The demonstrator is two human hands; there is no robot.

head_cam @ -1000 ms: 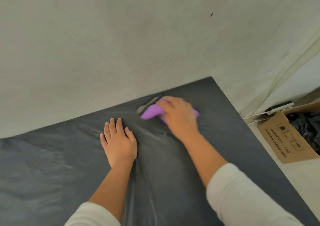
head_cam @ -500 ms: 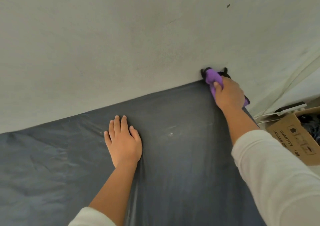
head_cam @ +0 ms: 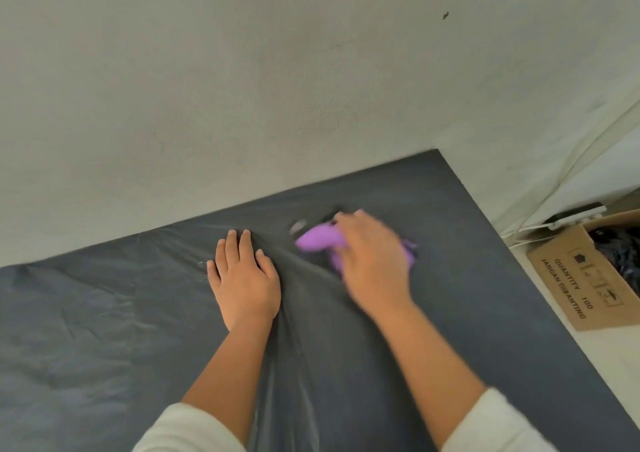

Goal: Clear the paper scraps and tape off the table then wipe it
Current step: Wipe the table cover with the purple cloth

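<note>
Pressing our left hand [head_cam: 245, 280] flat, fingers spread and holding nothing, we pin the dark sheet [head_cam: 104, 330] covering the table. Our right hand [head_cam: 372, 261], motion-blurred, closes on a purple cloth [head_cam: 317, 240] near the far right corner; grip looks firm. Cardboard box [head_cam: 585, 278] sits off to the right.

Crumpled purple cloth [head_cam: 320, 240] on dark table cover [head_cam: 467, 278]

Left hand [head_cam: 244, 280] flat, fingers together, right hand [head_cam: 372, 264] blurred, fingers curled in a grip
</note>
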